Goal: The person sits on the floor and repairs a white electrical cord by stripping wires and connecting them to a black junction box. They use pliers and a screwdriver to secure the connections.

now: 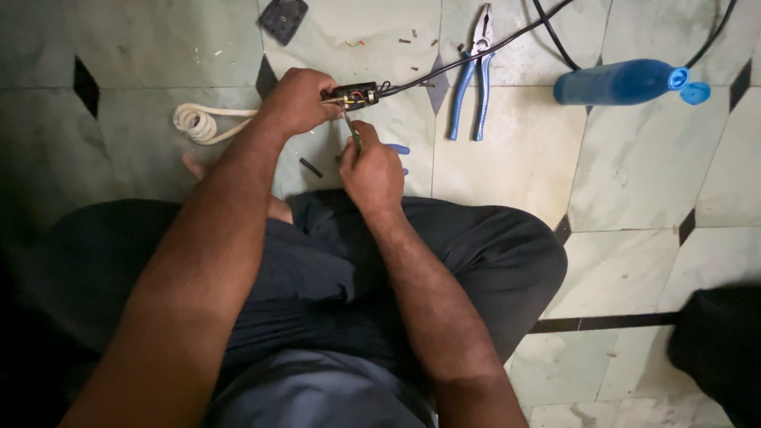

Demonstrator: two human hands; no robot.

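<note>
Your left hand (297, 101) has its grip closed on the open black plug (354, 95), which sticks out just right of it. Your right hand (371, 170), grip closed on a screwdriver (351, 131), sits just below; its tip touches the plug. Blue pliers (473, 79) lie on the floor (634, 174) to the right.

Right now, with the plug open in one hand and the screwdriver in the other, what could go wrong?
1. The screwdriver in the right hand could slip off toward the left hand, which grips the small open plug close by.
2. Loose screws scattered on the tiled floor could get lost.
3. The black cable crosses the pliers; a tug might drag them.
</note>
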